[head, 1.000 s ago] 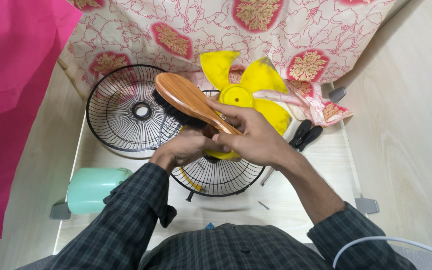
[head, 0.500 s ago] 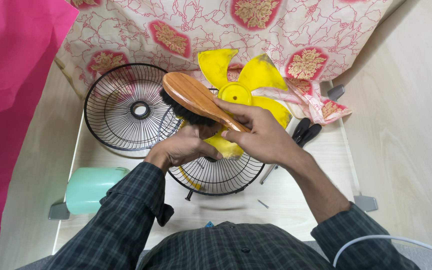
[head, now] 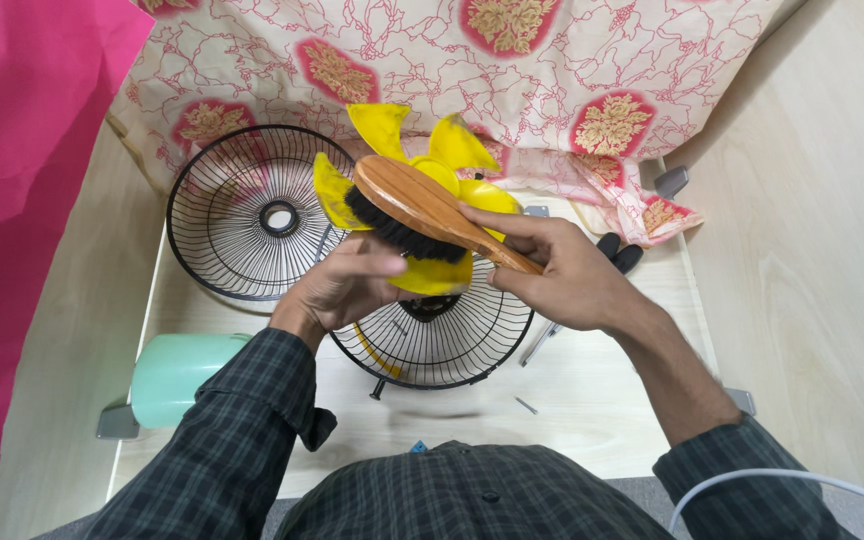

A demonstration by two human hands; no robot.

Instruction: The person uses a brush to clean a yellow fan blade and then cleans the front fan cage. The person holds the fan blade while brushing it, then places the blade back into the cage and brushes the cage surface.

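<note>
Head view, one item set on a pale counter [head: 592, 420]. Right hand [head: 562, 275]: fingers clenched round the handle of a wooden brush [head: 422, 205], black bristles facing down onto a yellow fan blade [head: 432, 270]. Left hand [head: 347, 285]: fingers grasping the blade from below and at its near edge, thumb lying on top; the blade is held above the counter, tilted, its lobes spreading toward the far cloth. Directly under the blade: a black wire grille [head: 442, 345], dished, resting on the counter. Just beside it to the left, overlapping at the rim: a second black grille [head: 242, 215] with a round centre ring. Near left corner: a mint-green cylinder [head: 187, 375], lying on its side, partly hidden by the left sleeve. Right of the hands: black tool handles [head: 622, 255], mostly hidden behind the right wrist. On the bare counter near the body: a small screw [head: 525, 406]. Far side: a cream cloth [head: 432, 60] with red floral patches, draped onto the counter. Left edge: pink sheet [head: 22, 200]. Lower right: white cable [head: 782, 478].
</note>
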